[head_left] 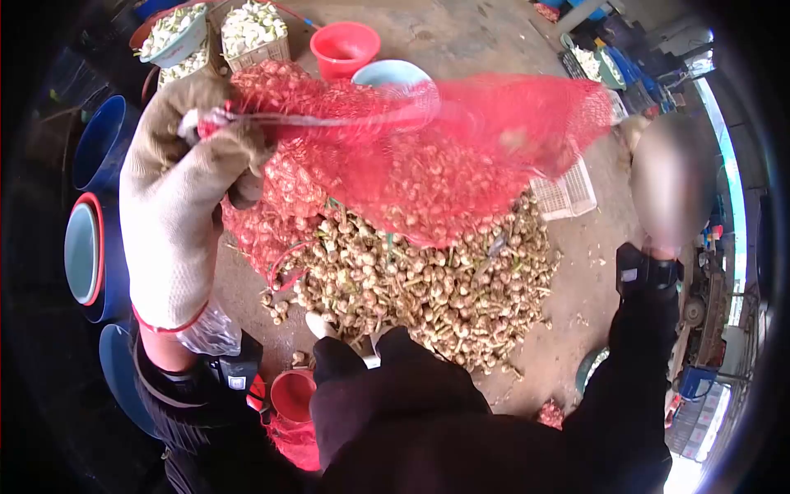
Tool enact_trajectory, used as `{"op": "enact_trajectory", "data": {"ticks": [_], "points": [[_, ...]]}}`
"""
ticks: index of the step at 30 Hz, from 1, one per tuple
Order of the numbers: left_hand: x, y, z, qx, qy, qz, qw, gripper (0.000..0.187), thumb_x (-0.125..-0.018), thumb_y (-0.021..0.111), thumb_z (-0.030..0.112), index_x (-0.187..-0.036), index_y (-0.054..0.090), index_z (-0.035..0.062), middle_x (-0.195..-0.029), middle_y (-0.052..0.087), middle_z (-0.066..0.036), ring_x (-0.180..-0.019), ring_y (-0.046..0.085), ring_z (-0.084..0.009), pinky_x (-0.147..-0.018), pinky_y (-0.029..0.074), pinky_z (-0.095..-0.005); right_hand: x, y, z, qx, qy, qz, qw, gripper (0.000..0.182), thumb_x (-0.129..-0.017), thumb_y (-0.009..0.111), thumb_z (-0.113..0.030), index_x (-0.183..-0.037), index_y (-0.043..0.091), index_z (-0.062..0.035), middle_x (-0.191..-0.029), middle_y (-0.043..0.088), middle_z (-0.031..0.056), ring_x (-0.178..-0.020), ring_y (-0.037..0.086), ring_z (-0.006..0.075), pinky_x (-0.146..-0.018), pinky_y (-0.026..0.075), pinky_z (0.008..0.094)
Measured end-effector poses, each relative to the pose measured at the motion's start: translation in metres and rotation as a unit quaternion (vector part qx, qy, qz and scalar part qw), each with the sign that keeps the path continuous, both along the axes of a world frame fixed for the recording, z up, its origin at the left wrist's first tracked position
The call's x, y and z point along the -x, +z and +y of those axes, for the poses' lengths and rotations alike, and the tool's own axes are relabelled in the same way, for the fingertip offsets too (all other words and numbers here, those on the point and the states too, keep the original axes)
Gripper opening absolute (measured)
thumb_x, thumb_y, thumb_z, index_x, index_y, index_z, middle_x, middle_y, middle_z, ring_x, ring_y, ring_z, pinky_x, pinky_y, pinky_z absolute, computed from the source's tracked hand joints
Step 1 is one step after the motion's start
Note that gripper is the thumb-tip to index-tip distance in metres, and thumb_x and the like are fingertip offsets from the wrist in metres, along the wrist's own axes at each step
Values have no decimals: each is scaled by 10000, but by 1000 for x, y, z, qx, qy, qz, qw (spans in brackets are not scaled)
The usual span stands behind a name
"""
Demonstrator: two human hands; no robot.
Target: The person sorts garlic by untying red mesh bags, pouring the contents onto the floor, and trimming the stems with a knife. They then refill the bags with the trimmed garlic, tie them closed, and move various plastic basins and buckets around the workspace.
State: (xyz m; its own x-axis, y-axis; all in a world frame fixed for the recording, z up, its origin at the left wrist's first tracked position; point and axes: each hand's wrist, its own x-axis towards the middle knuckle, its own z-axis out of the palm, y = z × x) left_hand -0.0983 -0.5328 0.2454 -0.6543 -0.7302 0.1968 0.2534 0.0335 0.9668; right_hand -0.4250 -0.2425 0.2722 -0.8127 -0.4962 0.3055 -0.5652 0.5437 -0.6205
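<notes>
My left hand (177, 198), in a worn white work glove, is shut on the bunched corner of a red mesh sack (461, 156). The sack is stretched across the view above a heap of unpeeled garlic bulbs (428, 280) on the concrete floor, and more bulbs show through the mesh. My right hand (671, 181) is raised beside the sack's right end. It is too blurred to show its fingers or whether it touches the mesh. A black strap sits on that wrist.
A red bucket (344, 48) and a pale blue basin (393, 74) stand beyond the sack, with baskets of peeled cloves (251, 29) at the far left. Blue tubs (86, 247) line the left side. A white crate (566, 193) and a small red bucket (292, 395) flank the heap.
</notes>
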Motion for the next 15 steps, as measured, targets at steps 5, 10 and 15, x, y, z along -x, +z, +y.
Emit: {"op": "enact_trajectory", "data": {"ticks": [5, 10, 15], "points": [[1, -19, -26, -80, -140, -11, 987, 206, -824, 594, 105, -1004, 508, 55, -786, 602, -60, -681, 600, -140, -627, 496, -266, -13, -28, -24, -15, 34, -230, 972, 294, -838, 600, -111, -1084, 574, 47, -777, 608, 42, -620, 561, 92, -537, 444, 216], [10, -37, -4, -150, -208, -13, 966, 203, -829, 577, 38, -1013, 493, 39, -804, 601, -68, -974, 645, -299, -895, 513, -422, -105, -68, -83, -103, 147, -180, 967, 414, -787, 648, -170, -1145, 549, 12, -1005, 634, 116, -886, 621, 188, -779, 495, 312], [-32, -29, 12, -214, -194, -69, 955, 221, -782, 614, 4, -920, 457, 75, -971, 564, -92, -1001, 607, -321, -887, 495, -429, -203, -255, -152, -99, 328, -305, 889, 421, -755, 707, -153, -1148, 582, -71, -1047, 624, 110, -970, 585, 223, -869, 464, 351]]}}
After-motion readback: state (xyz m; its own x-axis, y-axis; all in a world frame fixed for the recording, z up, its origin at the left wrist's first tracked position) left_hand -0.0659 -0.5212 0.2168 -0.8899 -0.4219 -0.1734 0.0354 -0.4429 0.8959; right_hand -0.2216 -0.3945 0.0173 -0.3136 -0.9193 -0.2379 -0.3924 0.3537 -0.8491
